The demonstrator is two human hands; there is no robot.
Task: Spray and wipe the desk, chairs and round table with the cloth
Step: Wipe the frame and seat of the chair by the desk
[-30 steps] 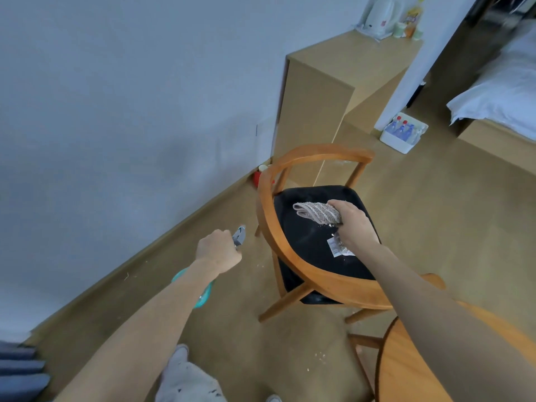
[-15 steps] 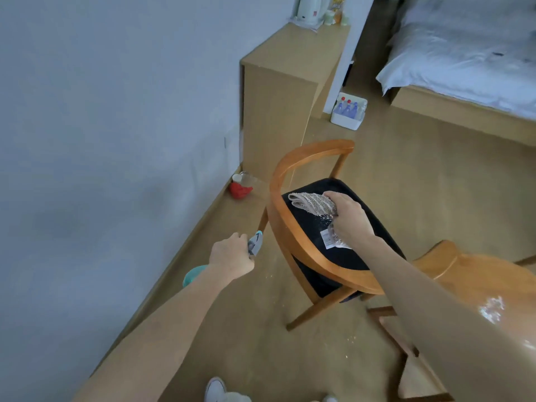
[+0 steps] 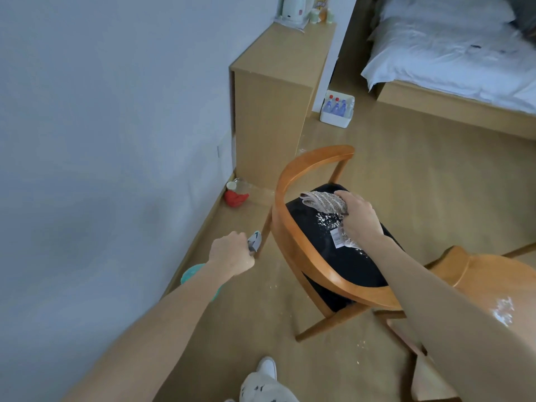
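Both forearms are seen bare up to the frame edge; no sleeves, watch or rings can be made out. Left hand (image 3: 232, 252) and right hand (image 3: 359, 217) are ungloved. At bottom centre, a light grey trouser leg (image 3: 262, 388) w/ small dark specks is seen, and a white shoe (image 3: 268, 367) w/ a rounded toe just above it. Rest of body is out of view.

Both arms outstretched, fingers (image 3: 345, 198) curled.
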